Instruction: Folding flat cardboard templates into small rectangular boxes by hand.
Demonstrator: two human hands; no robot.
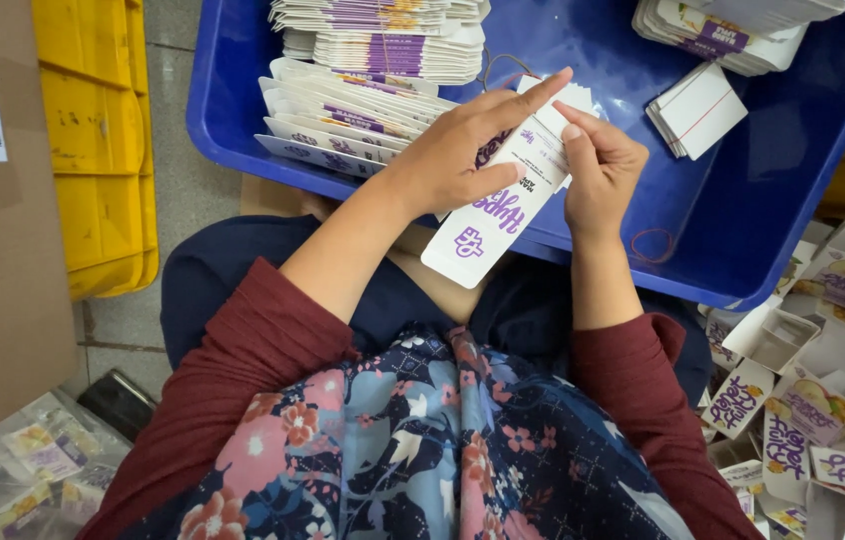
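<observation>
While gripped — carton blank (491,215) between 2 hands

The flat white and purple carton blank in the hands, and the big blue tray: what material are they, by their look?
The flat white and purple carton blank looks like thin printed cardboard: crisp edges, matte face. The big blue tray seems moulded plastic: smooth, slightly glossy wall.

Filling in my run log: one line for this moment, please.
left hand: holds flat white-and-purple carton blank | right hand: fingers its top edge | below: blue plastic tray
</observation>
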